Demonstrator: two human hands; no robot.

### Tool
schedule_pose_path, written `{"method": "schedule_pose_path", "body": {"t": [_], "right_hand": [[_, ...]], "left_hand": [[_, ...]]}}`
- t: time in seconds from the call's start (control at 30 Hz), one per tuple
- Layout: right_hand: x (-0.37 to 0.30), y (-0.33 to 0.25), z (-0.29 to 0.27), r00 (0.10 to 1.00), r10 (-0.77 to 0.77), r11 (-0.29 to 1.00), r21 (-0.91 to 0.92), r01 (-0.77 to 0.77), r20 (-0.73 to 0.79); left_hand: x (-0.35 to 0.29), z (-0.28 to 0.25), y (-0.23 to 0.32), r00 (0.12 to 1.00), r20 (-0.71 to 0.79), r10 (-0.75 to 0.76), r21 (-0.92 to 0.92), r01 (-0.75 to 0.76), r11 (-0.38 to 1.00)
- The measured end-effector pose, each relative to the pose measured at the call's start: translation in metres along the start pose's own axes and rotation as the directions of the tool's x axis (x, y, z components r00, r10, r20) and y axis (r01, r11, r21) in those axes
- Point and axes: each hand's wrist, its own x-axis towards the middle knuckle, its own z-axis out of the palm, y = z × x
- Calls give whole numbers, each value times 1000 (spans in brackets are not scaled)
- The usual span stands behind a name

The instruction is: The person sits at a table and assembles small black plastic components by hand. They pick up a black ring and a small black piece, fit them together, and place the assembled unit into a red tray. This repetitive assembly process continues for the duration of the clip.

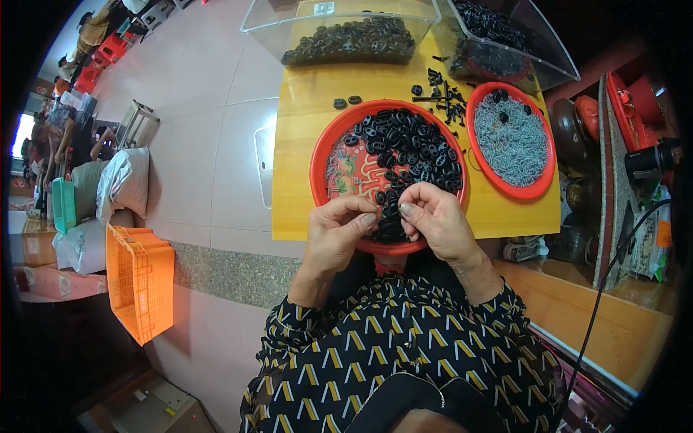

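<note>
My left hand hangs over the near left part of a round red tray, thumb and index finger brought together. Whatever sits in that pinch is too small to make out. Opposite it, my right hand is also closed in a pinch, its fingertips over the near side of the tray; what they grip is hidden. Small black oval pieces with two holes pile up on the tray's right side and down toward my fingers. On the left of the tray its printed bottom shows, with small silver screws scattered there.
A second red tray full of silver screws stands to the right on the yellow table. Loose black parts lie between the trays and two clear bins at the back. An orange crate is on the floor at left.
</note>
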Motion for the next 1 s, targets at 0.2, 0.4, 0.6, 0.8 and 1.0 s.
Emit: {"method": "schedule_pose_path", "body": {"t": [0.2,0.4,0.6,0.8,1.0], "right_hand": [[-6,-6,21,997,-79,992,101,80,-20],[-10,-9,35,989,-137,985,95,143,-61],[-12,-12,39,988,-118,989,77,125,-98],[-13,-14,40,990,-103,993,48,108,-93],[-13,-11,39,985,-143,989,18,146,-92]], "left_hand": [[-5,-1,-5,998,-38,-47,-274,35,961],[-9,6,-6,995,-77,-60,-350,30,936],[-12,6,-7,994,-61,-92,-393,61,918],[-11,9,-5,996,-46,-79,-385,56,921],[-13,9,-4,994,-54,-92,-336,69,939]]}}
